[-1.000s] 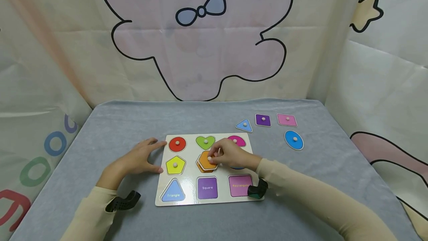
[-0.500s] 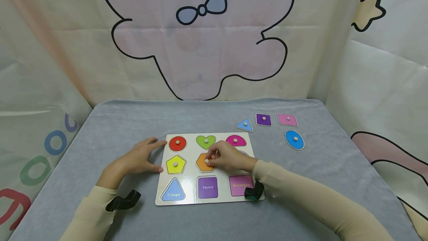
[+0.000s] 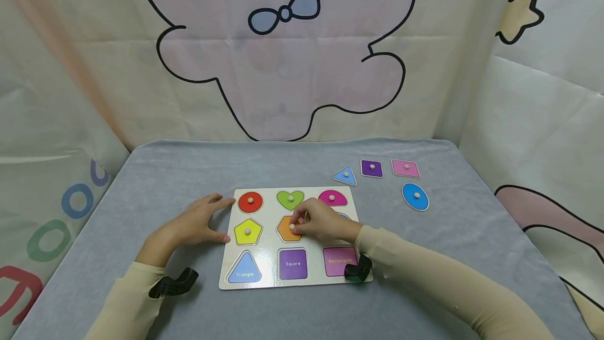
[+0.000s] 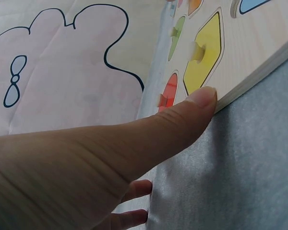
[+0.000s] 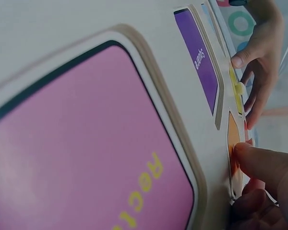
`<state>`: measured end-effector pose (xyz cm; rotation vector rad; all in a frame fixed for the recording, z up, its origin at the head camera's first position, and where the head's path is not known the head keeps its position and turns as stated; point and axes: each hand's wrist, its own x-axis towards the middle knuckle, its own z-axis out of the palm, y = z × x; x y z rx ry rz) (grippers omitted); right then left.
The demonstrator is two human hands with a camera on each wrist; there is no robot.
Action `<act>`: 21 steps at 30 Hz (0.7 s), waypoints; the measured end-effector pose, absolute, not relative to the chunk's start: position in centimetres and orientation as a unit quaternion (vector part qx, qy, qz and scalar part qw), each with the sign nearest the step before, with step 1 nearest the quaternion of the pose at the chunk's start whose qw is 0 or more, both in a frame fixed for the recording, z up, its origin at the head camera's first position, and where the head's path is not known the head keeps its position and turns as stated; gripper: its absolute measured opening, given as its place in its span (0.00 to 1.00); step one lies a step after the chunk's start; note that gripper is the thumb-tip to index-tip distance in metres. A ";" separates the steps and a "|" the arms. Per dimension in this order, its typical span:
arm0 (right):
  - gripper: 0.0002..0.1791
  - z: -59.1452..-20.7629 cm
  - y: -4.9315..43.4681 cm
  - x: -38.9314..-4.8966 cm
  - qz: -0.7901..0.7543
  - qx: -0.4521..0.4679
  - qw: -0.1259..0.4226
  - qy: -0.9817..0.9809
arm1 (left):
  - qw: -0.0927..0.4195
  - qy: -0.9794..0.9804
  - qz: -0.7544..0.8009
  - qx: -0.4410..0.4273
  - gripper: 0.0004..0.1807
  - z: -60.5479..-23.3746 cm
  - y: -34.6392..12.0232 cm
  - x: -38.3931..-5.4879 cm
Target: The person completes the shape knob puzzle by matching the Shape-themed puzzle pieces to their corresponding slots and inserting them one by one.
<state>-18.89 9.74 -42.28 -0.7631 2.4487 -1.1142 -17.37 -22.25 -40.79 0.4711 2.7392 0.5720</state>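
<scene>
A white shape puzzle board point(image 3: 269, 264) lies on the table. My right hand point(image 3: 325, 220) pinches the small knob of the orange hexagon piece point(image 3: 284, 231), which sits in the board's middle recess. In the right wrist view the thumb and fingers close on that knob over the orange hexagon point(image 5: 234, 129). My left hand point(image 3: 198, 222) rests at the board's left edge with fingers spread, the thumb point(image 4: 201, 98) touching the edge beside the yellow pentagon point(image 4: 209, 48). A red circle point(image 3: 250, 203), green heart point(image 3: 290, 200) and magenta semicircle point(image 3: 334, 198) fill the back row.
Loose knobbed pieces lie beyond the board at right: a blue triangle point(image 3: 345, 176), purple square point(image 3: 371, 169), pink rectangle point(image 3: 405, 168) and blue oval point(image 3: 415, 197). The front row's recesses show printed labels, among them Square point(image 3: 293, 272). A grey cloth point(image 3: 189, 308) covers the table.
Over the last second my right hand has lowered the orange hexagon from tilted above its recess to flat inside it. Since half a second ago little differs. The left hand stays put.
</scene>
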 end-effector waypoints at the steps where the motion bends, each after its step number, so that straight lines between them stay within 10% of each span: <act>1: 0.02 -42.2 9.7 -18.9 -0.392 -0.269 0.173 0.863 | 0.152 0.954 0.200 0.162 0.52 -40.8 -22.2 -17.4; 21: 0.07 -42.2 10.0 -19.2 -0.384 -0.267 0.199 0.861 | 0.151 0.954 0.201 0.161 0.52 -41.3 -22.4 -17.6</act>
